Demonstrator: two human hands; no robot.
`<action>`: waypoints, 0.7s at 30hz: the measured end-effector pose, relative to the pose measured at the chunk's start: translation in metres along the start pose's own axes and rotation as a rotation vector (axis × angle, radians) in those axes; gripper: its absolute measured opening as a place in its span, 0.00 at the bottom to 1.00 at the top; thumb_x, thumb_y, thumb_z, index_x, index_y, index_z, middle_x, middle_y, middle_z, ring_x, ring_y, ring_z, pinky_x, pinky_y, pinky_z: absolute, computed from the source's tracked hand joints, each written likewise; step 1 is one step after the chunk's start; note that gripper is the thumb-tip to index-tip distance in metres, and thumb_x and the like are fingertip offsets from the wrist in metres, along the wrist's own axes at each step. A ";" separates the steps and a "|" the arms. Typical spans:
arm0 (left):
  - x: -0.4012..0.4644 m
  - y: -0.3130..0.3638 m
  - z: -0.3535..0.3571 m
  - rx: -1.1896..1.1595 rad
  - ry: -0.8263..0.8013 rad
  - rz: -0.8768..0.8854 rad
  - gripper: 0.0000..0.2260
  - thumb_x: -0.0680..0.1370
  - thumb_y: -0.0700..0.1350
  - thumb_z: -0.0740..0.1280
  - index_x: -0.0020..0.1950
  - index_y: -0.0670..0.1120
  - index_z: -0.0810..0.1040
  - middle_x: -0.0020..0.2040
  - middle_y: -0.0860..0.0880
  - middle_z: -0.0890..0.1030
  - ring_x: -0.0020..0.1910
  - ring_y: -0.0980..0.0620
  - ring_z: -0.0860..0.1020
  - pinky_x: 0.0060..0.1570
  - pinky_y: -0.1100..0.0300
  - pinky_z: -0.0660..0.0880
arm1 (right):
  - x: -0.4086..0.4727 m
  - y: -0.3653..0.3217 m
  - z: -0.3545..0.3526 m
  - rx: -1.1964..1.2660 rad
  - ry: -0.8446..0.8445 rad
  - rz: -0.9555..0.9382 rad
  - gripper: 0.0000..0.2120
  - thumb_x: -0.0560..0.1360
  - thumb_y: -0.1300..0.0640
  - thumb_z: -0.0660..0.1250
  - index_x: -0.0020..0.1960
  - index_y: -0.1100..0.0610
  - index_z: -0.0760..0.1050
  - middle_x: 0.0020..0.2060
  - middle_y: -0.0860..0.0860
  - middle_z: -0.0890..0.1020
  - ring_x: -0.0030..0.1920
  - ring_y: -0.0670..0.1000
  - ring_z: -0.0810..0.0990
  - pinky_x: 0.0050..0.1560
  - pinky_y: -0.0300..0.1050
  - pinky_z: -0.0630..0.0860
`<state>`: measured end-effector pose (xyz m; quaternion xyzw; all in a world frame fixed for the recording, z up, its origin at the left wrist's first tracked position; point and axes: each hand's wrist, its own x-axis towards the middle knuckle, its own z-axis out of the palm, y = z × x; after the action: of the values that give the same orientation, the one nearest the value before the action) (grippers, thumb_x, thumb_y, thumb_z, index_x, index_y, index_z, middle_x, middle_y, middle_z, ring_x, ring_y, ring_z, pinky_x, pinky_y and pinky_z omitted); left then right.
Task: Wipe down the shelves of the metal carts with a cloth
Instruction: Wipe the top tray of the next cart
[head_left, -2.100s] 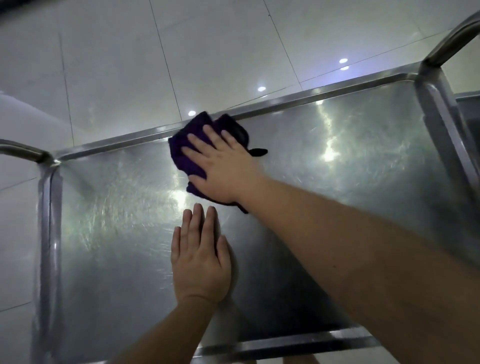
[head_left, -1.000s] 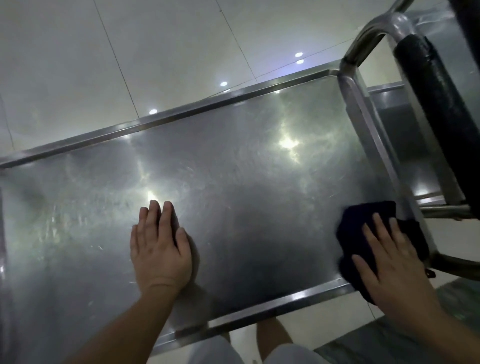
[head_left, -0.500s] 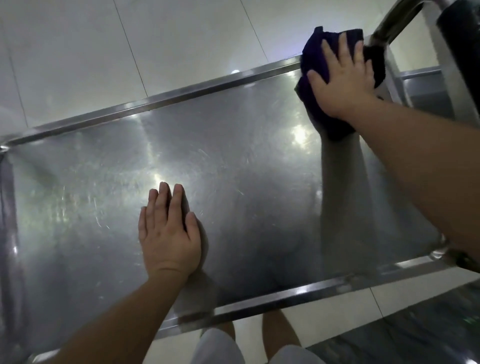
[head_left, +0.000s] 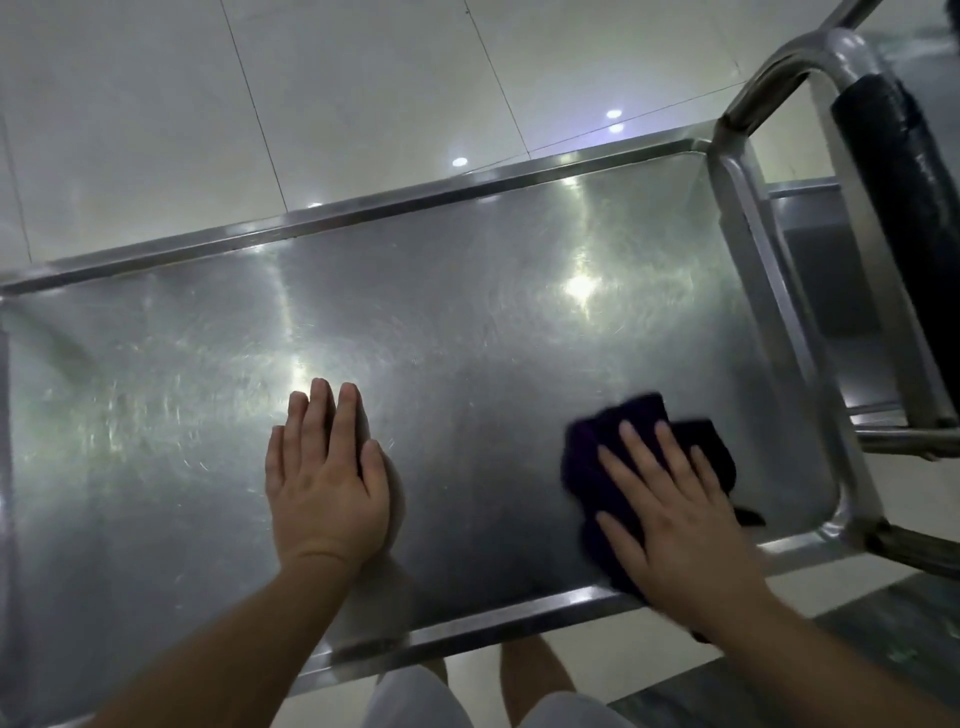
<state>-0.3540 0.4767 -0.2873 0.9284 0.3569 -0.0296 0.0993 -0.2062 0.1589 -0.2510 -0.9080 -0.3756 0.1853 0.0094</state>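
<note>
The top shelf (head_left: 467, 332) of a stainless metal cart fills the view, scratched and shiny with light reflections. A dark purple cloth (head_left: 613, 457) lies bunched on the shelf near its front right corner. My right hand (head_left: 670, 514) presses flat on the cloth, fingers spread, partly covering it. Further left, my left hand (head_left: 322, 478) rests palm down on the bare metal near the front middle, fingers together, holding nothing.
A raised rim (head_left: 363, 213) runs around the shelf. The cart's tubular handle (head_left: 769, 83) with a black padded grip (head_left: 904, 176) rises at the right end. Pale tiled floor (head_left: 311, 93) lies beyond. My legs show under the front edge.
My right hand has swept the cloth from the far right corner back to the near right corner. The left hand has stayed planted in the same spot.
</note>
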 end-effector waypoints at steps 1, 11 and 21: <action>0.001 0.000 0.001 0.002 0.000 0.000 0.29 0.85 0.57 0.49 0.86 0.53 0.54 0.86 0.49 0.52 0.85 0.50 0.44 0.83 0.47 0.43 | 0.029 0.001 -0.007 0.010 0.036 0.005 0.30 0.84 0.37 0.48 0.84 0.45 0.54 0.84 0.50 0.57 0.84 0.56 0.49 0.82 0.60 0.48; 0.001 0.002 0.002 0.007 0.027 -0.007 0.28 0.85 0.56 0.50 0.86 0.54 0.54 0.86 0.51 0.51 0.85 0.52 0.44 0.83 0.50 0.40 | 0.310 0.004 -0.096 0.187 0.243 0.374 0.36 0.81 0.37 0.46 0.85 0.49 0.48 0.85 0.52 0.47 0.84 0.59 0.42 0.82 0.61 0.43; 0.000 0.001 0.001 0.005 0.033 -0.003 0.28 0.85 0.55 0.52 0.86 0.53 0.54 0.86 0.50 0.52 0.85 0.51 0.45 0.83 0.49 0.42 | 0.052 -0.082 0.009 0.055 0.110 -0.050 0.32 0.82 0.39 0.57 0.83 0.48 0.60 0.84 0.50 0.57 0.84 0.56 0.50 0.81 0.62 0.52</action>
<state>-0.3536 0.4759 -0.2884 0.9285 0.3598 -0.0154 0.0909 -0.2313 0.2517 -0.2637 -0.9066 -0.3918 0.1450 0.0599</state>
